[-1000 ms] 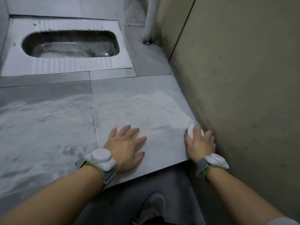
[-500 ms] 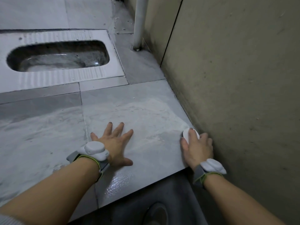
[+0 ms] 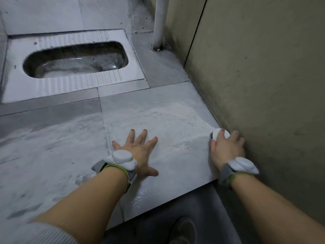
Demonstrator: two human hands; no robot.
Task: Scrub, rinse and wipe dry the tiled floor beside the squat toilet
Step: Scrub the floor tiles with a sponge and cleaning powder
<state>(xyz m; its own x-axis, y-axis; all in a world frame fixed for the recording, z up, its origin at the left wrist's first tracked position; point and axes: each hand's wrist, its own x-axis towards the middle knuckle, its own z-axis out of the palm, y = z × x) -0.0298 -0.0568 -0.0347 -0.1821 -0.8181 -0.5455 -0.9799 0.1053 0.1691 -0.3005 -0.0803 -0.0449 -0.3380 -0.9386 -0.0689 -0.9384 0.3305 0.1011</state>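
The grey tiled floor (image 3: 158,110) beside the white squat toilet (image 3: 73,60) carries pale streaks, with a wet shine near its front edge. My left hand (image 3: 139,152) lies flat on a tile with its fingers spread. My right hand (image 3: 226,148) grips a small white round scrubber (image 3: 220,133) and holds it against the floor where the tile meets the wall. Most of the scrubber is hidden under my fingers.
A beige wall (image 3: 263,85) runs close along the right. A white pipe (image 3: 160,23) stands in the corner behind the toilet. The tiled platform ends in a step (image 3: 175,201) down to darker floor, where my shoe (image 3: 182,231) shows.
My view has tilted and shifted, so the toilet sits lower in frame. My left hand slid a little left and spread wider. My right hand stays at the wall edge with the scrubber.
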